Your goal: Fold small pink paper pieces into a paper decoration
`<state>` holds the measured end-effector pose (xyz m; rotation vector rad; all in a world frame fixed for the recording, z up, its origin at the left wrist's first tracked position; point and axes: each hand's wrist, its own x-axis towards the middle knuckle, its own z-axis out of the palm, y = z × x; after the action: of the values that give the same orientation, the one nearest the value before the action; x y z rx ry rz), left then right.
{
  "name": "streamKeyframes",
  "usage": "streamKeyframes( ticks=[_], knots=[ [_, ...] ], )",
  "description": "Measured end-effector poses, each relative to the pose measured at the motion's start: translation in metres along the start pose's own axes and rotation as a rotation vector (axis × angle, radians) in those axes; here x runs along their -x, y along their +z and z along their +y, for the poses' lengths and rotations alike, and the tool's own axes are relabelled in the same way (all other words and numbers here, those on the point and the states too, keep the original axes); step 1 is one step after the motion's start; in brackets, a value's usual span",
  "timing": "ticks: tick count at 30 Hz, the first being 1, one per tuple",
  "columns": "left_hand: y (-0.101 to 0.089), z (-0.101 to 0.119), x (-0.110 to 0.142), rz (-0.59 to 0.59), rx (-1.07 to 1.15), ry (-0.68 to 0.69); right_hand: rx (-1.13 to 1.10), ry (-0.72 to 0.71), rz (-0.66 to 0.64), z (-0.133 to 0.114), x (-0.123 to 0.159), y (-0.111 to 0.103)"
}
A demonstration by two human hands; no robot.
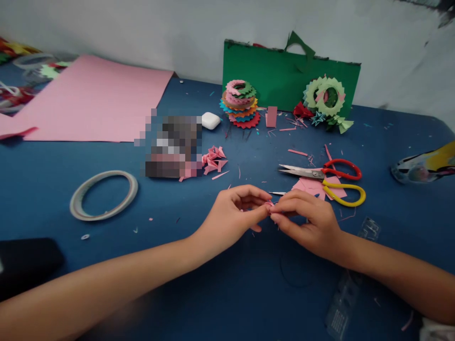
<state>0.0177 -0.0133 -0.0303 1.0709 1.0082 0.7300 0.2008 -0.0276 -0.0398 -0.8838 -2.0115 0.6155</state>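
My left hand (234, 210) and my right hand (305, 220) meet fingertip to fingertip above the blue table (213, 284). Between the pinched fingers sits a tiny piece of pink paper (269, 205), mostly hidden. Both hands are closed in a pinch on it. Just behind my right hand lie pink paper offcuts (313, 185) and scissors with a red and a yellow handle (327, 177), blades pointing left. A small pile of folded pink paper pieces (213, 161) lies further back to the left.
A large pink sheet (95, 99) lies at the back left, a tape ring (104, 194) at the left. A green card (277, 80) stands against the wall with a stack of paper rosettes (240, 102) and a pale green rosette (325, 97). A white case (211, 120) and paper scraps lie about.
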Motion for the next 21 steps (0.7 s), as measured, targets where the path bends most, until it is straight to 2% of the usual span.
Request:
streamKeyframes(
  ticks=[3,6,9,15,21],
  knots=[
    [-0.001,-0.001,-0.002,0.015,-0.073,0.017,0.069,-0.050,0.003,0.006,0.001,-0.001],
    [-0.002,0.000,-0.002,0.030,-0.152,0.042,0.073,-0.026,-0.007,0.009,0.002,-0.001],
    [-0.002,0.001,-0.002,0.022,-0.173,0.041,-0.016,0.079,-0.016,0.008,0.002,-0.002],
    [-0.003,-0.001,-0.003,-0.031,-0.103,0.001,-0.369,0.430,-0.061,0.010,-0.002,-0.003],
    [-0.004,-0.001,-0.004,-0.054,-0.072,-0.007,-0.622,0.578,-0.132,0.014,-0.005,-0.007]
  ],
)
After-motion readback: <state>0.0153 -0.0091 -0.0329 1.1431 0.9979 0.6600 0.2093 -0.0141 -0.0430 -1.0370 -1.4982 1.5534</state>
